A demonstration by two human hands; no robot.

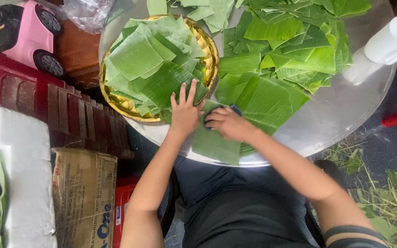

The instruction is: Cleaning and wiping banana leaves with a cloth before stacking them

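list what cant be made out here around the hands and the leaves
Head view:
- dark cloth: mostly hidden under the right hand.
- leaf being wiped: its top is covered by both hands; left hand.
- gold tray: only its rim shows under leaf pieces.
- white bottle: blurred, cut off at the right edge.

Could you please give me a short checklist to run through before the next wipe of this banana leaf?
1. Left hand flat on the leaf piece, holding it down: ok.
2. Right hand gripping the dark cloth: ok.
3. Leaf fully on the round table: not ok, its near edge overhangs.
4. Room on the gold tray for another piece: cannot tell, already heaped.
5. Unwiped pile within reach: ok.
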